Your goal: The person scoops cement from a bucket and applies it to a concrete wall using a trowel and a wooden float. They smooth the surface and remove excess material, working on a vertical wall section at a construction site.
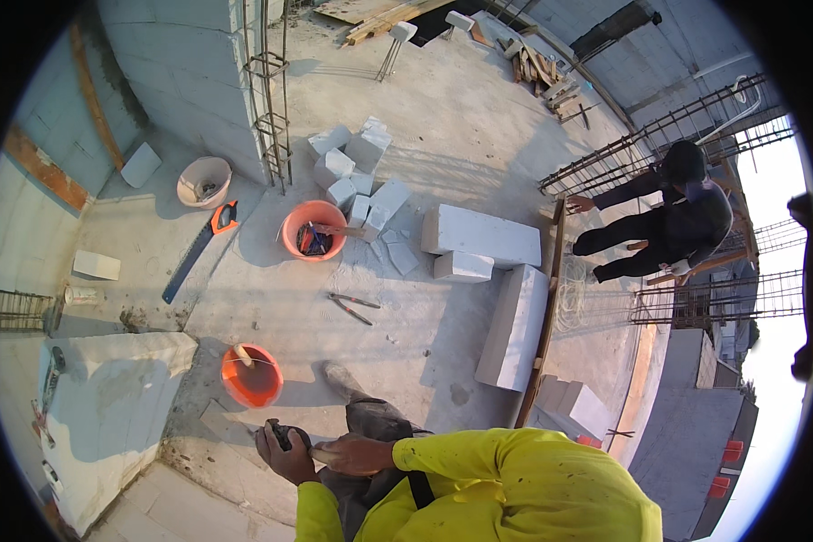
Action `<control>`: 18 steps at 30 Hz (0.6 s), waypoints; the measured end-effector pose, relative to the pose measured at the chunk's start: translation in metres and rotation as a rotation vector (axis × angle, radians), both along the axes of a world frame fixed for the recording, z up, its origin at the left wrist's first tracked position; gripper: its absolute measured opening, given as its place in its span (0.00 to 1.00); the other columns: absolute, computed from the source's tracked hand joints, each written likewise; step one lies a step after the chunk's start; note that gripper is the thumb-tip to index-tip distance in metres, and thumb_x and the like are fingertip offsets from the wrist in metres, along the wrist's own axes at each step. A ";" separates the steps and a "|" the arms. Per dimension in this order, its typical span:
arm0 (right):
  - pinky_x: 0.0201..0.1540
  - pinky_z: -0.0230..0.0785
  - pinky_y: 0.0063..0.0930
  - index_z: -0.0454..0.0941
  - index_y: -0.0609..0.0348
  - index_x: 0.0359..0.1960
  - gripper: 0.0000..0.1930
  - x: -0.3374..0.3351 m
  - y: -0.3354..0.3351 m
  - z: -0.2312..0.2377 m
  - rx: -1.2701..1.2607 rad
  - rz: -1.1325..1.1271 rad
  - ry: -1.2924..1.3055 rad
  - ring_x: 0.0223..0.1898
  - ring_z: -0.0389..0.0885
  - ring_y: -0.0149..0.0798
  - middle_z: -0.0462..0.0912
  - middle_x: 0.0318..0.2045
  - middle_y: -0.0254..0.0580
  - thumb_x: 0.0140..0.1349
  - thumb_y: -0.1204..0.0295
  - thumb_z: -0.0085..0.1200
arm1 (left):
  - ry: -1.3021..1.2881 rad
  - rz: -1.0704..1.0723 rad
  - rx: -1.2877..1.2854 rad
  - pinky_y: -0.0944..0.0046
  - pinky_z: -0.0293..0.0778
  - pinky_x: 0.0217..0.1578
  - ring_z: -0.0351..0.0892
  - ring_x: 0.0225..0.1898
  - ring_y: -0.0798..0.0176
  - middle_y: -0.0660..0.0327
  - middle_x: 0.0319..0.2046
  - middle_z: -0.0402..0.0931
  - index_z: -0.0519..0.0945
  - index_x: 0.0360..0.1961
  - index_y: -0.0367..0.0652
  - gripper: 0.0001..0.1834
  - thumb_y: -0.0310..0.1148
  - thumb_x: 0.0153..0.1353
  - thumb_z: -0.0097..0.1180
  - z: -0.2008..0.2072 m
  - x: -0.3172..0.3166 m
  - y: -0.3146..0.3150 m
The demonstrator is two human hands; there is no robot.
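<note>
In the lower middle, my left hand (285, 459) is closed round a small dark rounded object (291, 438), whose kind I cannot make out. My right hand (357, 454) reaches to it from the right, fingers bent together against it; what they grip, if anything, is hidden. Just beyond my hands stands an orange bucket (269, 390) with murky liquid and a pale wooden handle (243, 355) leaning in it. Farther off, long-handled pincers (352, 308) lie on the concrete floor. A second orange bucket (291, 237) holds several tools.
A handsaw (190, 262) lies left, near a pale bucket (199, 200). Broken white blocks (357, 172) are piled beyond; large blocks (479, 237) lie right. A block wall (122, 406) stands at near left. A person in dark clothes (682, 217) bends beside rebar cages (605, 167).
</note>
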State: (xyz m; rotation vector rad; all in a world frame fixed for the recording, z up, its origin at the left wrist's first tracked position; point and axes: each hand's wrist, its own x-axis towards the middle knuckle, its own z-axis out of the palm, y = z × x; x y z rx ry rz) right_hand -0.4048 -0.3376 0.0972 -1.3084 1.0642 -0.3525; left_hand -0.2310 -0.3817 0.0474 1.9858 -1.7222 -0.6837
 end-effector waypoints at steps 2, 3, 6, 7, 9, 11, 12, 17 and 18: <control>0.56 0.70 0.42 0.63 0.62 0.68 0.29 -0.006 0.006 0.003 -0.074 -0.117 0.050 0.53 0.77 0.56 0.78 0.50 0.61 0.70 0.59 0.47 | -0.034 -0.033 0.017 0.43 0.63 0.64 0.66 0.64 0.40 0.46 0.60 0.72 0.79 0.57 0.39 0.28 0.33 0.52 0.60 -0.006 -0.007 -0.005; 0.50 0.74 0.41 0.63 0.62 0.69 0.29 -0.007 0.013 0.004 -0.052 -0.151 0.106 0.47 0.81 0.53 0.81 0.43 0.59 0.71 0.59 0.47 | -0.062 -0.073 -0.044 0.43 0.64 0.64 0.68 0.63 0.39 0.46 0.59 0.73 0.79 0.56 0.39 0.28 0.34 0.51 0.60 -0.013 -0.009 -0.006; 0.32 0.73 0.29 0.62 0.59 0.70 0.29 -0.007 0.024 0.008 0.267 -0.255 0.032 0.26 0.78 0.33 0.79 0.28 0.43 0.70 0.64 0.51 | -0.064 -0.125 -0.083 0.45 0.64 0.63 0.68 0.63 0.41 0.49 0.58 0.74 0.80 0.54 0.38 0.27 0.36 0.51 0.61 -0.033 -0.007 0.005; 0.31 0.72 0.28 0.63 0.59 0.70 0.29 -0.007 0.025 0.006 0.283 -0.299 0.041 0.24 0.77 0.31 0.79 0.28 0.42 0.69 0.65 0.52 | -0.009 -0.160 -0.100 0.45 0.64 0.64 0.68 0.63 0.42 0.50 0.57 0.75 0.80 0.54 0.39 0.27 0.37 0.50 0.62 -0.041 -0.005 0.008; 0.31 0.72 0.29 0.65 0.59 0.69 0.28 -0.004 0.022 0.001 0.416 -0.258 0.095 0.23 0.77 0.32 0.81 0.30 0.44 0.68 0.65 0.53 | -0.055 -0.172 -0.117 0.45 0.64 0.63 0.68 0.63 0.42 0.51 0.56 0.75 0.81 0.53 0.40 0.27 0.37 0.50 0.62 -0.060 -0.005 0.014; 0.30 0.72 0.28 0.66 0.59 0.68 0.28 0.005 0.017 -0.009 0.503 -0.259 0.120 0.23 0.77 0.32 0.82 0.32 0.44 0.68 0.65 0.53 | -0.004 -0.135 -0.116 0.45 0.65 0.63 0.69 0.62 0.42 0.51 0.56 0.76 0.81 0.52 0.40 0.27 0.38 0.50 0.62 -0.079 0.000 0.018; 0.28 0.71 0.26 0.66 0.59 0.68 0.27 0.013 0.018 -0.014 0.522 -0.262 0.108 0.22 0.75 0.29 0.81 0.31 0.41 0.68 0.66 0.52 | 0.012 -0.109 -0.114 0.45 0.65 0.63 0.69 0.62 0.43 0.52 0.56 0.76 0.81 0.52 0.40 0.27 0.38 0.49 0.63 -0.087 0.008 0.024; 0.26 0.69 0.21 0.67 0.56 0.68 0.27 0.073 0.022 -0.054 0.635 -0.207 0.099 0.21 0.73 0.25 0.79 0.29 0.34 0.67 0.69 0.54 | 0.016 0.042 -0.030 0.47 0.68 0.61 0.70 0.61 0.40 0.50 0.56 0.75 0.81 0.52 0.40 0.27 0.37 0.49 0.64 -0.112 0.070 0.051; 0.26 0.69 0.21 0.67 0.57 0.68 0.27 0.088 0.021 -0.064 0.696 -0.214 0.061 0.21 0.72 0.24 0.79 0.30 0.35 0.67 0.70 0.54 | 0.022 0.082 -0.017 0.47 0.68 0.61 0.70 0.61 0.41 0.50 0.56 0.75 0.81 0.52 0.40 0.27 0.37 0.49 0.64 -0.115 0.087 0.053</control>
